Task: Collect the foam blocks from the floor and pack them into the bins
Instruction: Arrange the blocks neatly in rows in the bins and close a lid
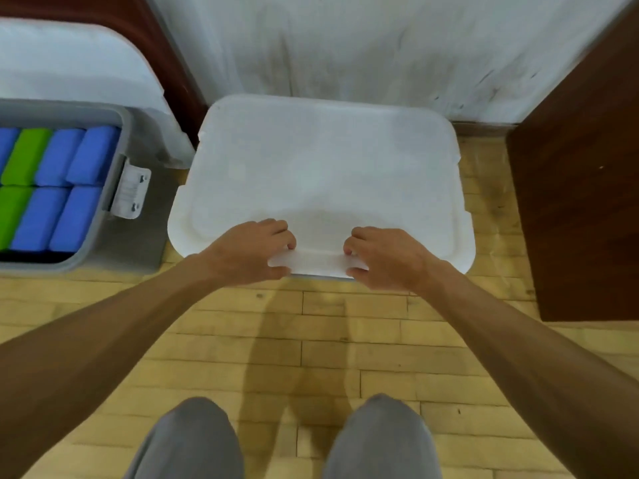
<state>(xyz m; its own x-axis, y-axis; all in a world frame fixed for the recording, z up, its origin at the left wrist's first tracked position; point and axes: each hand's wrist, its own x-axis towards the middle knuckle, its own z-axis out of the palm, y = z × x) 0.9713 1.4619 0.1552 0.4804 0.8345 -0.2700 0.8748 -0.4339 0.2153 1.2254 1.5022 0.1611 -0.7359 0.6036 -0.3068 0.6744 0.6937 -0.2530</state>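
A white lid [321,167] covers a bin standing on the floor against the wall, straight ahead of me. My left hand [252,252] and my right hand [383,259] both grip the white latch flap [314,262] at the lid's near edge, fingers curled over it and thumbs under it. To the left stands an open grey bin [100,236] packed with blue foam blocks [79,216] and green foam blocks [26,157] in two rows.
A second white lid [79,74] leans behind the grey bin. The grey bin's white latch [131,191] hangs on its right side. A dark brown panel [581,202] stands at right. My grey-trousered knees [283,444] are over the wooden floor [311,340].
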